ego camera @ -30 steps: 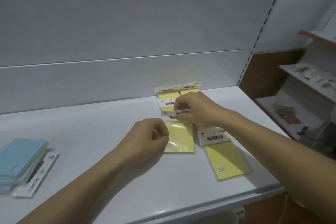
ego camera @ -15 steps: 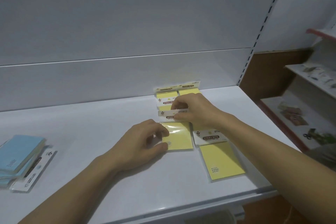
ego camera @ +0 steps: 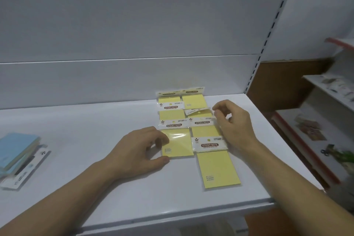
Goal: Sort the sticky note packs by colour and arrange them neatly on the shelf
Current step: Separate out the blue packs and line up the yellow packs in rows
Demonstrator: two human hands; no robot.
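Observation:
Several yellow sticky note packs lie overlapping in two columns on the white shelf (ego camera: 95,140), running from the back panel forward. My left hand (ego camera: 141,151) rests beside the front pack of the left column (ego camera: 179,144), thumb and fingers touching its left edge. My right hand (ego camera: 232,122) hovers at the right side of the right column, fingers curled apart, holding nothing. The front pack of the right column (ego camera: 218,168) lies nearest the shelf's front edge. A stack of blue packs (ego camera: 17,151) sits at the far left.
The shelf's back panel (ego camera: 115,78) rises right behind the yellow packs. A slotted upright (ego camera: 268,34) marks the shelf's right end. Another shelving unit (ego camera: 325,101) with small items stands lower right. Bare shelf lies between the blue and yellow packs.
My right hand let go of the left column's front pack and moved right, off the packs. My left hand stays at that pack's left edge. The view shifted slightly.

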